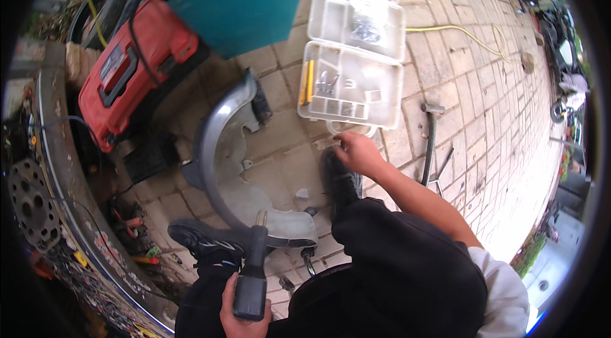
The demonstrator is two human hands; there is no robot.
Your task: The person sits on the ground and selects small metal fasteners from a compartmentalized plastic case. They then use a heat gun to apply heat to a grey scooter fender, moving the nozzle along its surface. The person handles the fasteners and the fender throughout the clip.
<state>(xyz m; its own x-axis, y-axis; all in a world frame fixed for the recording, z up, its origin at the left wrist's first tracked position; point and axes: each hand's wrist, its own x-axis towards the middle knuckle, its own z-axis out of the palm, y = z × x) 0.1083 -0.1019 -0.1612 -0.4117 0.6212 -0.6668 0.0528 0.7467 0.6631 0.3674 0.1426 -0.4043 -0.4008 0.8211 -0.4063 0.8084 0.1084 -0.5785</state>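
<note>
A black hot stapler (251,281) with two metal prongs at its tip is gripped in my left hand (235,309), prongs pointing away from me. Just beyond them curves a grey plastic fender (213,179) with a dark glossy rim, lying between my shoes with its pale inner side showing. My right hand (358,154) is held closed near the handle of an open clear plastic case (385,115); whatever its fingertips pinch, if anything, is too small to make out. Small metal staples and a yellow-handled cutter (308,82) lie in the case's compartments.
A hammer (431,140) rests on the brick paving right of the case. A red toolbox (137,70) stands at the left beside a teal panel (245,4). A yellow cord (458,27) runs across the paving. Along the left edge is a low ledge (76,147) with cluttered parts.
</note>
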